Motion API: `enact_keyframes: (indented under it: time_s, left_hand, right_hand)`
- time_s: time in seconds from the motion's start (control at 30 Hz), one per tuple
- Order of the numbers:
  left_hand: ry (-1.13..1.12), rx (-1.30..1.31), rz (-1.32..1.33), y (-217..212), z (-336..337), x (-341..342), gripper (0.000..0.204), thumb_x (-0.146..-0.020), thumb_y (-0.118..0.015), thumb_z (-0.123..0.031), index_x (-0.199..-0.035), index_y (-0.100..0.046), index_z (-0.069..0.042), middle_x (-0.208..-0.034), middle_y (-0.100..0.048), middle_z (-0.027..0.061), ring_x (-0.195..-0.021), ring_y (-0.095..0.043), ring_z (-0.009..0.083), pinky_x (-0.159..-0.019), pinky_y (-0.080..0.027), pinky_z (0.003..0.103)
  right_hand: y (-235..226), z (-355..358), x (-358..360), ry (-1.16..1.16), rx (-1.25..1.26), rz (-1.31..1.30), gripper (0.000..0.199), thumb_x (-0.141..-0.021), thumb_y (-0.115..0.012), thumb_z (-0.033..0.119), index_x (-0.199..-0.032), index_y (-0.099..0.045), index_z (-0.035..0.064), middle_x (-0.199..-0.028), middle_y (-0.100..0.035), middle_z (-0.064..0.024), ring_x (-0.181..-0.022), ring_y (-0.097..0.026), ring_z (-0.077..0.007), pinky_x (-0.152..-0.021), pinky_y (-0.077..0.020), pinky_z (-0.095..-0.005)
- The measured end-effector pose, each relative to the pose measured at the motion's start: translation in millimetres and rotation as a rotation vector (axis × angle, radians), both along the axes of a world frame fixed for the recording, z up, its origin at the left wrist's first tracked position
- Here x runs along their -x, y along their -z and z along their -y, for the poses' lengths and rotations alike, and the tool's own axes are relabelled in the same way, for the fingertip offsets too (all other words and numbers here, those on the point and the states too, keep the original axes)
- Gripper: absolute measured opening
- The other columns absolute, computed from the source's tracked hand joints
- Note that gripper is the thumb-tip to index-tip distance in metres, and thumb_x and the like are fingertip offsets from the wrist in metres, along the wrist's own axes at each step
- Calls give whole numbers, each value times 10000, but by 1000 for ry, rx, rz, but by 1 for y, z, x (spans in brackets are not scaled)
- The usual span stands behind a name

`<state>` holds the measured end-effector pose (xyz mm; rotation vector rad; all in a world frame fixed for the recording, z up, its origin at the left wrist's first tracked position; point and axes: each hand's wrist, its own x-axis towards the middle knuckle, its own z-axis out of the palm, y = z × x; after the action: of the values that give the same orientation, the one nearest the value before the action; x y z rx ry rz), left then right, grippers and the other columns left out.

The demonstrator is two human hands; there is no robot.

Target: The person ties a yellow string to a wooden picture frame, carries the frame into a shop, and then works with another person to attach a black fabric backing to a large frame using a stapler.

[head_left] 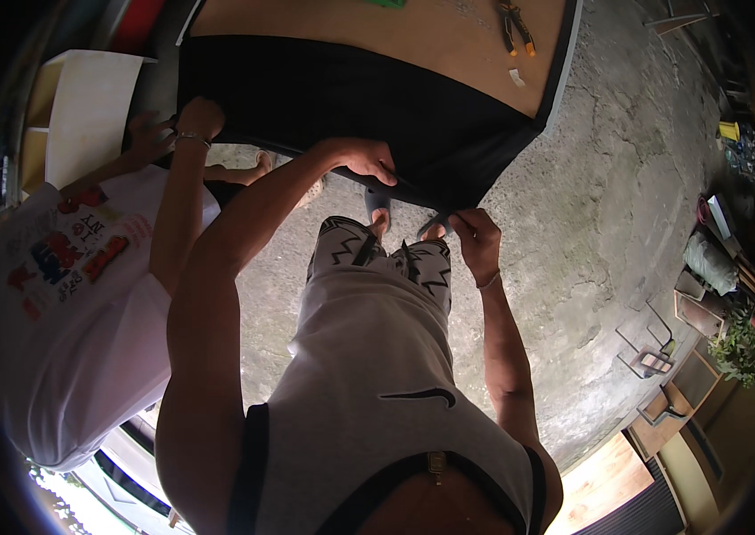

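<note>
A wide piece of black fabric [333,102] hangs over the near edge of a brown-topped table or panel [431,40]. Its loose lower edge is pulled toward me. My left hand [367,160] is closed on that edge near the middle, thumb on top. At the fabric's right corner, my right hand [477,239] pinches the cloth between its fingers, and the fabric stretches between my two hands. To my left a co-worker's hand [201,120], with a bracelet at its wrist, also holds the black fabric at its left end. The co-worker's other hand [150,135] is beside it.
Orange-and-black pliers [517,28] and a small pale scrap [517,78] lie on the brown surface, with a green object [386,3] at the far edge. The co-worker [83,267] stands close at my left, by a white cabinet [92,107]. Rightward, a metal-framed chair [649,357] and a plant [743,348] line the concrete floor.
</note>
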<state>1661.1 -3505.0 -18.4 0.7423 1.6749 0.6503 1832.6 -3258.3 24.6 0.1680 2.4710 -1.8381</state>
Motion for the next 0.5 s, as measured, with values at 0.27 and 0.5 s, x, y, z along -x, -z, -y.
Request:
enact_keyframes:
  time_s: [0.27, 0.5]
  left_hand:
    - [-224, 8, 94, 5, 3, -2, 310, -782, -709, -257, -997, -704, -34, -854, -693, 86, -803, -617, 194, -748, -468, 326]
    - [-412, -32, 143, 16, 4, -5, 255, -706, -742, -177, -931, -708, -60, -864, -665, 81, -898, -599, 195, -821, -451, 316]
  right_hand:
    - [30, -21, 3, 46, 636, 435, 257, -914, -577, 96, -1136, -580, -34, -717, -631, -36, -606, -632, -120, -557, -486, -234]
    - [3, -11, 14, -231, 63, 320, 241, -883, -630, 106, -1088, -613, -18, -809, -649, -62, -619, -643, -128, -554, -499, -246]
